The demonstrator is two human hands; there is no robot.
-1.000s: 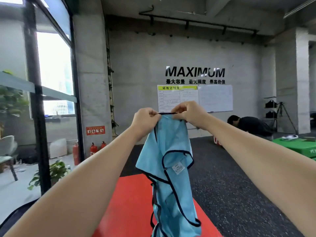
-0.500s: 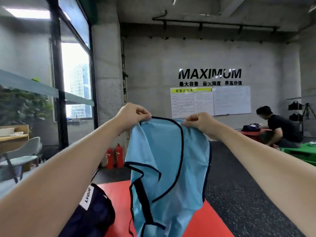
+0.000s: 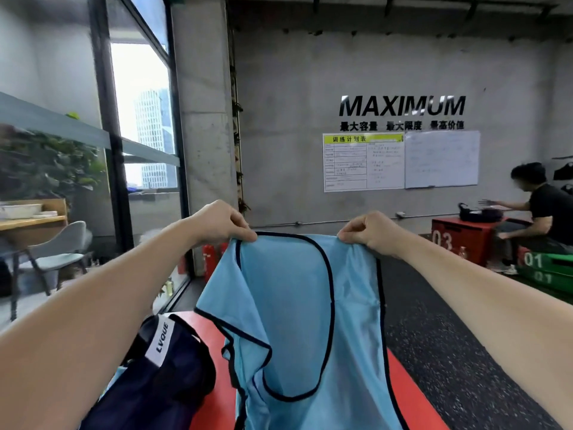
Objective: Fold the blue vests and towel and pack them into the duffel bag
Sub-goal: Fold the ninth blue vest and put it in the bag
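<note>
Since a moment ago the hands have drawn further apart, so the blue vest [image 3: 297,321] now hangs spread wide instead of bunched. The left hand [image 3: 221,223] pinches its top left corner and the right hand [image 3: 369,232] pinches the top right corner, both with fingers curled on the dark-trimmed edge. The vest hangs in the air between and below them, over the red mat [image 3: 210,339], just right of the navy duffel bag [image 3: 161,373]. The vest's lower end and the bag's near side are cut off by the frame's edge; the bag's opening cannot be seen
</note>
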